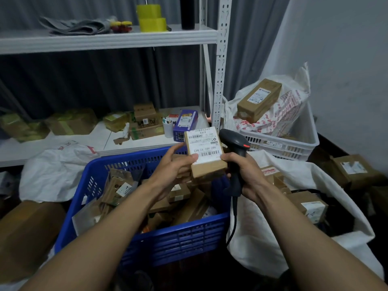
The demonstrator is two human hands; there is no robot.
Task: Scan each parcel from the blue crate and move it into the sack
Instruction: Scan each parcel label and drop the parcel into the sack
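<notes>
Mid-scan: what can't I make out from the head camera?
Head view only:
Label print on the small brown cardboard parcel: too small and blurred.
Trigger of the black handheld scanner: hidden by the right hand.
Lower contents of the blue plastic crate: covered by the left hand and upper parcels.
Bottom of the white woven sack: hidden by its folds.

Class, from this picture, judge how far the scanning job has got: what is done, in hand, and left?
Done: a few parcels already lie in the sack. In hand: the left hand holds a parcel, label up, beside the scanner gripped by the right hand. Left: the crate holds many more.
</notes>
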